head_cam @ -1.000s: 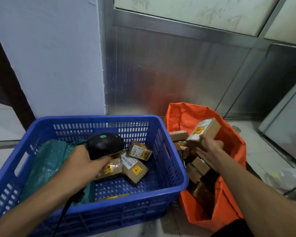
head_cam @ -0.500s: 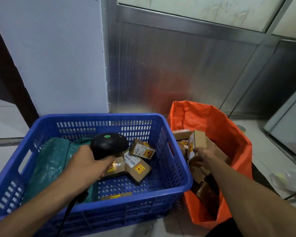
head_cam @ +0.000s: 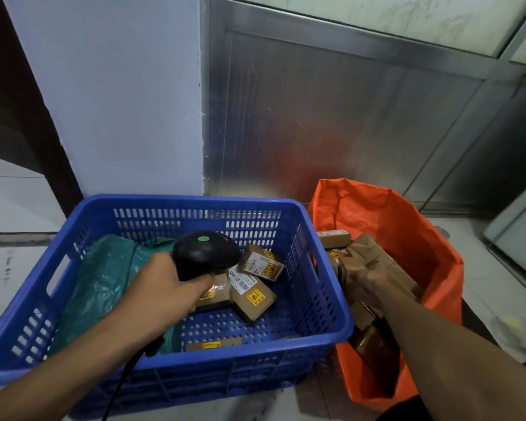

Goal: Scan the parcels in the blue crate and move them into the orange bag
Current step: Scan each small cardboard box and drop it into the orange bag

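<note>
Orange bag is where most of your work has ended up, looks like: it sits just right of the blue crate and there's a decent heap of brown cardboard parcels stacked inside it, so I'd say you're well past halfway. Your right hand is down in that bag on top of the heap, but it's blurry and I honestly can't tell whether the fingers are wrapped on a box or already loose. Your left hand has its fingers curled tight around the handle of the black barcode scanner, held over the middle of the crate with its head pointing at what's left in there. And what's left isn't much: a small labelled box toward the crate's back right, a bigger one with a barcode label touching it, another box partly hidden under your scanner hand, and a flat parcel against the crate's near wall. Crumpled green plastic fills the crate's left side; could be hiding more, can't say. So roughly four to scan and move, by my guess.
</note>
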A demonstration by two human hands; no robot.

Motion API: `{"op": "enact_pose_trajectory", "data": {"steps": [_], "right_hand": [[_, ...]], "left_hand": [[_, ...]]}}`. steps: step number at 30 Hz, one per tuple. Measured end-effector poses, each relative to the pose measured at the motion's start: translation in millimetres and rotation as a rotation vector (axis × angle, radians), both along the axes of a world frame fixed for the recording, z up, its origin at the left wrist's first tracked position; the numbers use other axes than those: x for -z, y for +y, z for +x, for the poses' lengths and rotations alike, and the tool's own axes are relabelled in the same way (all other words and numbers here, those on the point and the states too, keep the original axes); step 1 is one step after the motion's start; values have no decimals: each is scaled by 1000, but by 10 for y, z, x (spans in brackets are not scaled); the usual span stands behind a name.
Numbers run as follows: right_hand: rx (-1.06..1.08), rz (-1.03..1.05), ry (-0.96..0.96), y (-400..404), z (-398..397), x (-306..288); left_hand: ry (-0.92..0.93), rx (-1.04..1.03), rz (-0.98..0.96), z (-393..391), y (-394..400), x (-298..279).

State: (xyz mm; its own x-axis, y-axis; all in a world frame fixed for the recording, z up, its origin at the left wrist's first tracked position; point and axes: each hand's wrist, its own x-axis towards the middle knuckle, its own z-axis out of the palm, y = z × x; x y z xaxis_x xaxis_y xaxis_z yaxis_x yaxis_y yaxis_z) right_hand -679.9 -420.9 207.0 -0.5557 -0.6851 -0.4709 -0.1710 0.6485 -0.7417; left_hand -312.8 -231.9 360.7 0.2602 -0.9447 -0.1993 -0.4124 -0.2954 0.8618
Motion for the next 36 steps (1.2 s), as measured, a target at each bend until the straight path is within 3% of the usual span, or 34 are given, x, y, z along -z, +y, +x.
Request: {"op": "enact_pose_trajectory", "data": {"steps": [8, 13, 17, 21, 30, 36], "right_hand": [[-122, -97, 59, -10, 89, -108], [-206, -133, 318, -592, -141, 433], [-405, -216, 391, -221, 632, -196], [-656, -249, 439, 30, 1218, -426], [-1117, -53, 618, 86, 1888, -97], [-1183, -63, 559, -203, 2337, 163]], "left_hand": [[7, 14, -10, 11, -3, 34], [3, 4, -29, 37, -24, 41], [10, -2, -20, 53, -53, 44], [-9, -2, -17, 54, -66, 28], [-55, -100, 10, 303, -144, -54], [-38, -147, 36, 477, -213, 5]]}}
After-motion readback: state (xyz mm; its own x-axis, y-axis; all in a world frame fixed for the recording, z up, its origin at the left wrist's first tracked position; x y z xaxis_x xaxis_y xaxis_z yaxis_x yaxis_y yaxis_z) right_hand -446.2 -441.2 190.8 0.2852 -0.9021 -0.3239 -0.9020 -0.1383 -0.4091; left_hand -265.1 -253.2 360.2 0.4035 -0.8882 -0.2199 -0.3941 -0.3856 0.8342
